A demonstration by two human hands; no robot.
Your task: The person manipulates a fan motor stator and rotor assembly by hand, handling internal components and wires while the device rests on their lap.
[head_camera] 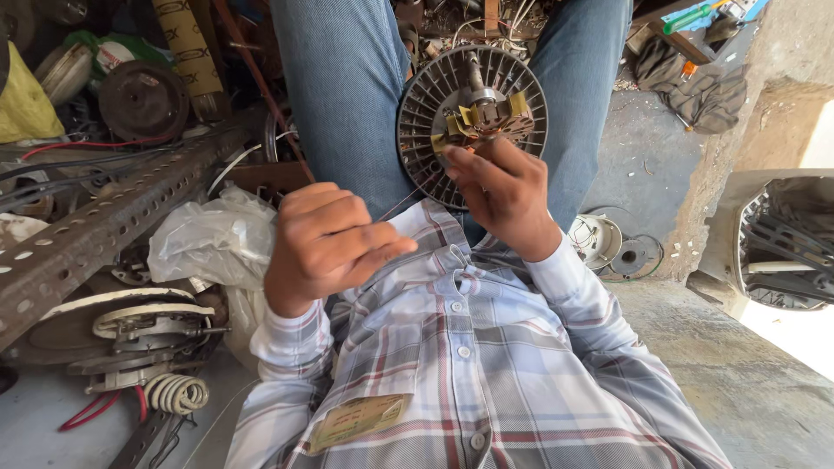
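Between the knees, resting on the lap against blue jeans (347, 95), sits a round finned motor rotor (472, 117) with shaft (476, 74) sticking up and copper windings with yellow insulation paper (486, 117) at centre. Right hand (499, 187) is at the rotor's lower middle, fingers curled in, tips touching the windings; whether they pinch anything I cannot tell. Left hand (326, 243) is off the rotor, held near the chest, fingers loosely curled half shut, thumb out, nothing seen in it. A thin wire (395, 207) runs between the two hands; which hand has it is unclear.

Plaid shirt (460, 365) fills the lower frame, a paper slip in the chest pocket (358, 419).

Person's left side: crumpled clear plastic bag (213, 239), rusty perforated angle bar (104, 221) running diagonally, disassembled motor parts (143, 334) with a coil of white wire (176, 393) and red wire (91, 410), a dark pulley disc (143, 100), a yellow bag (22, 104), tangled cables.

Person's right side: bare grey concrete floor (660, 174), dusty and gritty; small round motor cover (597, 239) near the right leg; dark rag (695, 87) farther off; rough concrete wall (773, 104); fan housing (786, 243) at the edge in bright sunlight.
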